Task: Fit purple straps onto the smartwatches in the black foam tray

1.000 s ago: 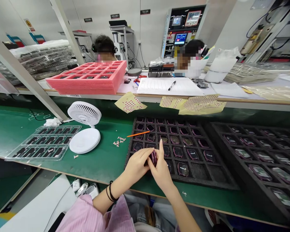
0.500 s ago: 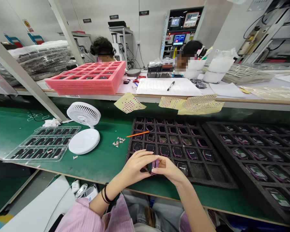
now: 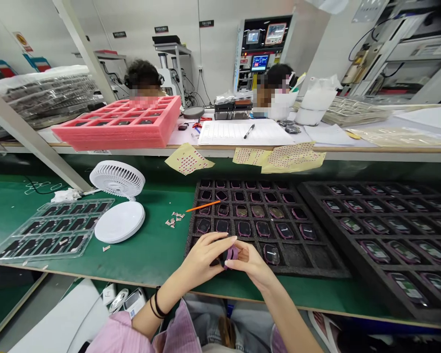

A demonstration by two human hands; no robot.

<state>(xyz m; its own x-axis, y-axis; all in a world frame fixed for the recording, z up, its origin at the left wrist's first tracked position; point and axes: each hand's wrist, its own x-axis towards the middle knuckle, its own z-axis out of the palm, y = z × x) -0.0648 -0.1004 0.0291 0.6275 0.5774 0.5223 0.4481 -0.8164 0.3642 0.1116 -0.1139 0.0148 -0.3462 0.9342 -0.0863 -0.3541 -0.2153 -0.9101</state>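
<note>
Both my hands meet over the near edge of a black foam tray (image 3: 297,256), holding a small dark part with a pink rim (image 3: 231,254). My left hand (image 3: 206,257) grips it from the left, and my right hand (image 3: 248,260) pinches it from the right. Fingers hide most of the part. The tray's cells hold similar pink-rimmed dark parts, and one cell near my right hand shows bare foam. An orange stick (image 3: 203,206) lies across the tray's far left corner.
A second black tray (image 3: 375,215) of parts lies to the right. To the left stand a white fan (image 3: 117,179) and a clear plastic tray (image 3: 47,230). Small scraps (image 3: 172,219) dot the green mat. Beyond the bench, two co-workers (image 3: 143,81) sit behind a pink foam tray (image 3: 113,130).
My right hand's fingers have flattened from upright to a sideways pinch, and the part has turned in my hands. The whole scene has shifted slightly left and down in view.
</note>
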